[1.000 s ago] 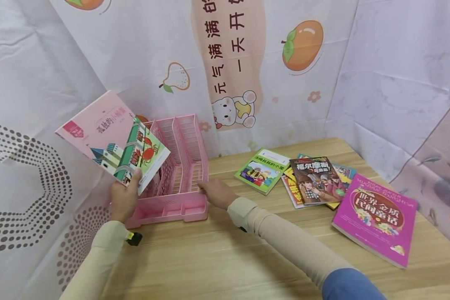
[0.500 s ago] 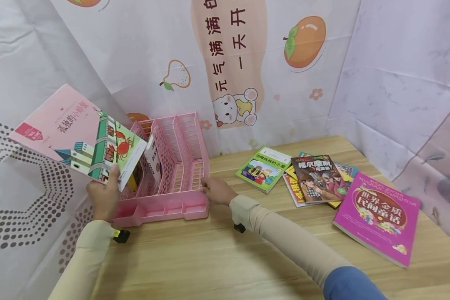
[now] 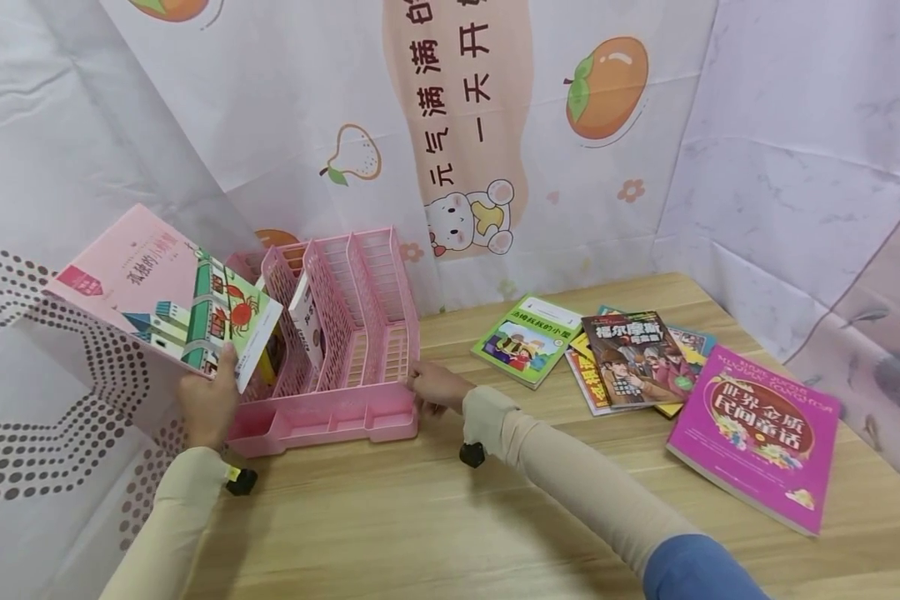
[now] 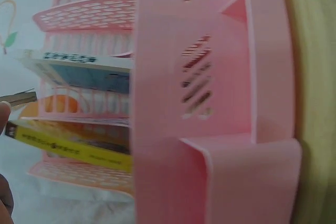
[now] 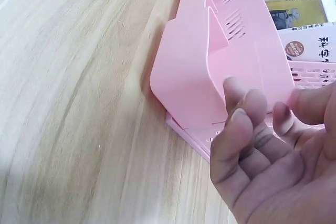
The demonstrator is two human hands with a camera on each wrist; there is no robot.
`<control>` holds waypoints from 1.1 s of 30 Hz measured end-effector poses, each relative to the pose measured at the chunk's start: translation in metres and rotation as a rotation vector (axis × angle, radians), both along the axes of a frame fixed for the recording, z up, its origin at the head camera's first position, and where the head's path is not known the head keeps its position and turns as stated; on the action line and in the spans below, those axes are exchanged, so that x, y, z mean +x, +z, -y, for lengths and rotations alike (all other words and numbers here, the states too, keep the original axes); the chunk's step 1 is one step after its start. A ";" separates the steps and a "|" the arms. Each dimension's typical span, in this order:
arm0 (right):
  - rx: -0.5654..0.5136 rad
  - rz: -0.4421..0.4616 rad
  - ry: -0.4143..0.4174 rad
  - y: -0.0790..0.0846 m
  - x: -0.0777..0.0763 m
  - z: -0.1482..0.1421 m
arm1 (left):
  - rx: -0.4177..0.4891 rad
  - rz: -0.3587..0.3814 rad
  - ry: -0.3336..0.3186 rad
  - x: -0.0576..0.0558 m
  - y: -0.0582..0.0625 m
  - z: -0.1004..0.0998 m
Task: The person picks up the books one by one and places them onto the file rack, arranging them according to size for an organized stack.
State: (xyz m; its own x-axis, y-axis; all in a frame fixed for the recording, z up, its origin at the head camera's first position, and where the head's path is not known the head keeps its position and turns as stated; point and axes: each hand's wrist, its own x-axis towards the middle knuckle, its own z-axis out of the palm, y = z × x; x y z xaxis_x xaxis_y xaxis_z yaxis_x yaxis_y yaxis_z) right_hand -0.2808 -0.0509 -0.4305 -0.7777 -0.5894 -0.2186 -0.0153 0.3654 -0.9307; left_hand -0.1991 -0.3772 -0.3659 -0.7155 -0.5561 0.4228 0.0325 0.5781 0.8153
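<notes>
A pink picture book with a red crab on its cover is gripped at its lower edge by my left hand, thumb on the cover. It hangs tilted over the left end of a pink desk file rack. My right hand pinches the rack's front right corner between thumb and forefinger; the other fingers curl below, as the right wrist view shows. Inside the rack stand a white-spined book and, to its left, a yellow-spined book. The crab book hides part of the rack's left end.
On the table to the right lie a green book, a dark comic-style book atop several others, and a large purple book. Patterned cloth hangs close behind the rack and along both sides.
My left hand has carried the crab book leftward, uncovering the white-spined book, then lowered it slightly. My right hand has stayed at the rack's corner.
</notes>
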 end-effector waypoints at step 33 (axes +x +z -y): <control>0.052 -0.006 -0.018 0.004 0.001 -0.001 | -0.531 0.495 -0.067 -0.059 -0.040 -0.013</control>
